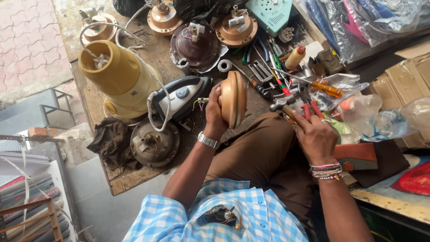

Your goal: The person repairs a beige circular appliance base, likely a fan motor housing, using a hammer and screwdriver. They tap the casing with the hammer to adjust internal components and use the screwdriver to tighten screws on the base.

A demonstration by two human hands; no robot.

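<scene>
At a cluttered repair bench (134,177), a person's left hand (214,112) is closed around the rim of a tan, disc-shaped motor housing (234,99), holding it on edge above the knee, with short coloured wires showing at its left side. The right hand (316,134) rests to the right among the loose tools, fingers curled over red-handled pliers (309,110) and the wooden handle of a hammer (281,105); whether it grips one of them firmly cannot be told.

Left of the housing lie a dark blue and white clothes iron (181,96) and a yellow mixer base (118,76) with its white cord looped across. A grimy round motor cover (154,144) sits near the bench edge, and more round motor units stand at the far side. Screwdrivers and an orange-handled tool (327,88) are scattered to the right.

The housing looks heavy for a one-hand rim grip; it would be best steadied against the thigh, wires kept clear of the palm, while the other hand lifts one tool cleanly from the pile.
</scene>
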